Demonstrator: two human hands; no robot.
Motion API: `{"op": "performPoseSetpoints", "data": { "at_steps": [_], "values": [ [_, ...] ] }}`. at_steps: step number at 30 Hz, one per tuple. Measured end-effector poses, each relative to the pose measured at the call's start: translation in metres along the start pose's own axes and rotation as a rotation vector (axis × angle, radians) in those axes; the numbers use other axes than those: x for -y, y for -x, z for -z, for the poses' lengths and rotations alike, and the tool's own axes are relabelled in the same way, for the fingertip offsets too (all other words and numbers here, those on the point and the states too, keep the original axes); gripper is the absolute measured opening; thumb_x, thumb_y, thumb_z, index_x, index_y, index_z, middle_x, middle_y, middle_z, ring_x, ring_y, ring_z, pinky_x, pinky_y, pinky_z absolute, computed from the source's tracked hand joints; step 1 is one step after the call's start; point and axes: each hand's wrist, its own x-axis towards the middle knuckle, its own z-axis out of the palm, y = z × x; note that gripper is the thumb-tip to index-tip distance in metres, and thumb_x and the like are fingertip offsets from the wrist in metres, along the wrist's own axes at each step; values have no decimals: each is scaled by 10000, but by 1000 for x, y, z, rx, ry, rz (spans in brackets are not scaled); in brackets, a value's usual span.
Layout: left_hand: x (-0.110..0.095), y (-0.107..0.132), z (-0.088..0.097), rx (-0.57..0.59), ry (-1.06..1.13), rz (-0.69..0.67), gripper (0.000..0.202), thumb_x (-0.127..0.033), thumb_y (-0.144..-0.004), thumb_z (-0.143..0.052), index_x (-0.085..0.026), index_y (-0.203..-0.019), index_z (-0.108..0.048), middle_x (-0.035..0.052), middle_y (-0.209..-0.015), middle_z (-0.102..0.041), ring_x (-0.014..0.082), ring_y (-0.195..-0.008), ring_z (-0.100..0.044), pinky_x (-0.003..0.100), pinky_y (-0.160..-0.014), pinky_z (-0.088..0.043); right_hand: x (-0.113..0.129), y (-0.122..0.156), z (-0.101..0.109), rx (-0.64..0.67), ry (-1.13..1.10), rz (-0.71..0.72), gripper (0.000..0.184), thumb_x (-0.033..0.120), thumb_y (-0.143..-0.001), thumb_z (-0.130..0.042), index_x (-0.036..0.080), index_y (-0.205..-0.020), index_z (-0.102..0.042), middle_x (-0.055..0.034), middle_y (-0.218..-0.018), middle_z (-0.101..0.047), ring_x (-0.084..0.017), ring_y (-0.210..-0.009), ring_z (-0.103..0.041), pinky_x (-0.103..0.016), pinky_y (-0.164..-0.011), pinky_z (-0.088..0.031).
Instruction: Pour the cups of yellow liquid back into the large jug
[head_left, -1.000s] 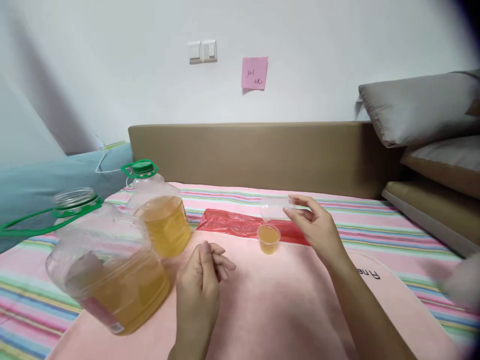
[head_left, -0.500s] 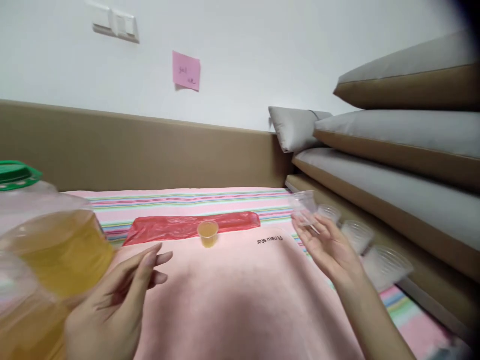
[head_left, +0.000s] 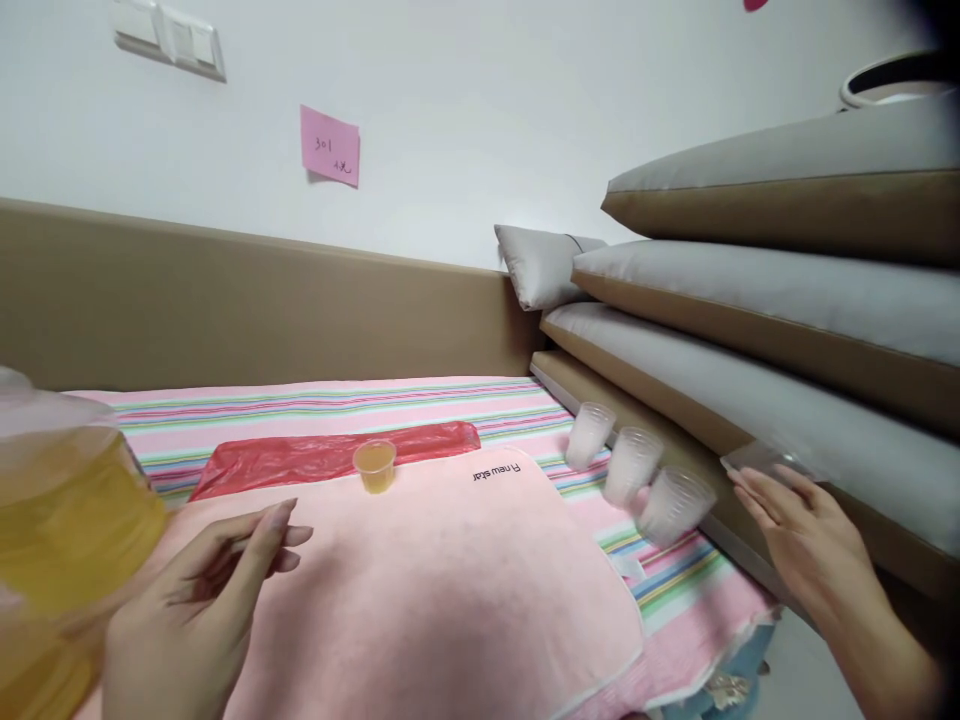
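Note:
My left hand (head_left: 199,605) hovers over the pink towel (head_left: 465,580), fingers loosely curled and apart, with nothing in it. It is right beside a large clear jug of yellow oil (head_left: 64,520) at the left edge. My right hand (head_left: 806,535) reaches to the right, its fingertips on a clear plastic cup (head_left: 761,460) against the lowest cushion. Three more empty clear cups (head_left: 632,463) lie tilted in a row left of that hand. A small cup of yellow liquid (head_left: 374,465) stands at the towel's far edge.
A red plastic bag (head_left: 300,458) lies flat behind the small cup on the striped sheet (head_left: 337,405). Grey and brown cushions (head_left: 750,330) are stacked on the right. A brown padded board (head_left: 262,300) runs along the wall. The bed's edge drops off at the lower right.
The view has swung right, so the jugs are mostly out of frame. My right hand carried the clear cup from above the small cup to the right end of the cup row.

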Motion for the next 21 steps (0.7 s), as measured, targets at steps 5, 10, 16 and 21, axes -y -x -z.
{"op": "performPoseSetpoints", "data": {
  "at_steps": [5,10,16,21],
  "values": [
    [-10,1,4,105,42,63,437,-691,-742,-686,-280,-851,-786,-8,-757,-797,220,-719,-768,271,-674,-623,-13,-8,-3,90,279,35,714,412,-455,-1008,226,-1067,-689,-170,-1221,-673,-428,-1310,-543,-532,-1208,-349],
    [-14,1,5,90,16,25,396,-658,-749,-684,-275,-788,-777,-4,-731,-791,233,-707,-770,289,-664,-630,-33,-22,1,120,437,64,650,498,-488,-998,246,-1012,-709,-159,-1263,-661,-437,-1307,-531,-567,-1166,-376],
    [-10,1,9,86,-1,15,414,-664,-747,-688,-271,-836,-785,-7,-720,-780,232,-737,-765,288,-699,-622,-43,-22,3,135,444,-31,684,477,-459,-1006,241,-993,-651,-191,-1261,-635,-466,-1337,-503,-550,-1167,-372],
    [-6,0,8,76,-40,30,439,-699,-726,-676,-289,-836,-791,-18,-720,-776,224,-748,-752,276,-705,-598,-30,-14,-2,105,334,-7,820,494,-518,-977,265,-1168,-533,-222,-1470,-511,-415,-1408,-449,-504,-1203,-343]
  ]
}}
